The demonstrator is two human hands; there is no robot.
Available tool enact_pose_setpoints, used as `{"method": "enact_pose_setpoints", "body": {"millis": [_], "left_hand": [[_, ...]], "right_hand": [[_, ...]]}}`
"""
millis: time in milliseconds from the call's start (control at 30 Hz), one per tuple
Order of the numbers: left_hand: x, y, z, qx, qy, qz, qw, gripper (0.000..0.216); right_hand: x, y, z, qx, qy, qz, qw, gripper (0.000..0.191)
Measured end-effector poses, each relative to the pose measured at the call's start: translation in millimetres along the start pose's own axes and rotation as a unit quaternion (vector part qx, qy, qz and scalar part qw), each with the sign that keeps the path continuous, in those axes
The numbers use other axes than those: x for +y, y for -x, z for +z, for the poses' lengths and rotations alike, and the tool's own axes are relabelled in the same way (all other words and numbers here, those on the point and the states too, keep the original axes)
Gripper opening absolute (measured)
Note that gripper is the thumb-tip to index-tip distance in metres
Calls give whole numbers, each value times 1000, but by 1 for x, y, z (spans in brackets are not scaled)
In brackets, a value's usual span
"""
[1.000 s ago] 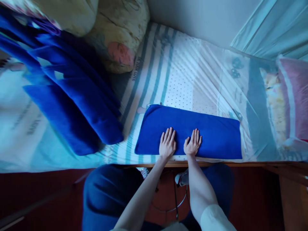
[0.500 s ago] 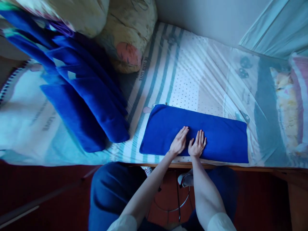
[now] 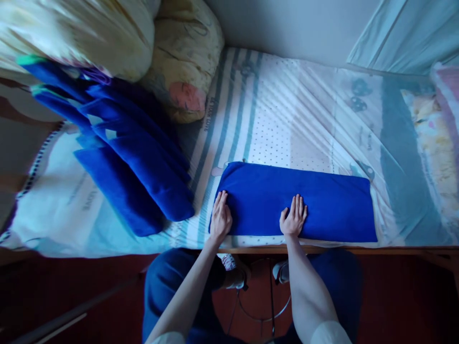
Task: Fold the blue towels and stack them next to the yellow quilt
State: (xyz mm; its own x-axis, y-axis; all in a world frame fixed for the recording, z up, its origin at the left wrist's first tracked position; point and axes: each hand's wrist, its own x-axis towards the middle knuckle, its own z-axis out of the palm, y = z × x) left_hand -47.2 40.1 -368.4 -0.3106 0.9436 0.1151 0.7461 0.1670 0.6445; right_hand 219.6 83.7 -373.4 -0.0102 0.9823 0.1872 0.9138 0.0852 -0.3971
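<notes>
A folded blue cloth [image 3: 261, 200], long and roughly rectangular, lies flat along the front edge of the bed. My left hand [image 3: 220, 217] rests on its left end, fingers stretched out and pointing away from me. Near the middle of the cloth, my right hand [image 3: 293, 216] lies palm down with its fingers extended and the thumb a little apart. Neither hand grips anything. To the left lies a pile of more folded blue cloths [image 3: 143, 162], some with small pale tags and green edges.
The bed sheet [image 3: 272, 110] is striped and dotted, with creases at right. Yellowish bundled bedding [image 3: 190, 57] sits at the back left. A cat-print pillow [image 3: 430, 138] lies at the right end. The wooden bed edge [image 3: 261, 250] runs before my knees.
My left hand has slid left across the cloth, from beside the right hand to the left end. The right hand stays near the middle. The view has shifted slightly.
</notes>
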Motion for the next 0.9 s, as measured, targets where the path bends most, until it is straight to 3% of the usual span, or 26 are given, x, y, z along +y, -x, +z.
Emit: {"method": "enact_pose_setpoints", "body": {"millis": [67, 200, 267, 367, 533, 633, 733, 900], "left_hand": [[19, -1, 11, -13, -21, 34, 999, 57], [68, -11, 47, -128, -43, 157, 978, 58], [79, -24, 59, -155, -55, 178, 970, 57], [65, -53, 55, -126, -79, 141, 979, 59], [9, -107, 16, -71, -112, 37, 990, 68], [4, -120, 8, -57, -126, 15, 990, 69], [28, -99, 22, -40, -144, 17, 989, 68], [73, -19, 57, -79, -107, 110, 985, 62]], "right_hand": [[-1, 0, -1, 3, -2, 1, 1000, 64], [-1, -1, -1, 5, -8, 5, 1000, 64], [-1, 0, -2, 0, -13, 9, 1000, 64], [-1, 0, -2, -15, -20, 14, 1000, 66], [-3, 0, -3, -12, -18, 11, 1000, 65], [-4, -1, -4, -6, -12, 12, 1000, 64], [-5, -1, -4, -12, 7, 16, 1000, 64], [-7, 0, -6, -36, 30, 23, 999, 66]]}}
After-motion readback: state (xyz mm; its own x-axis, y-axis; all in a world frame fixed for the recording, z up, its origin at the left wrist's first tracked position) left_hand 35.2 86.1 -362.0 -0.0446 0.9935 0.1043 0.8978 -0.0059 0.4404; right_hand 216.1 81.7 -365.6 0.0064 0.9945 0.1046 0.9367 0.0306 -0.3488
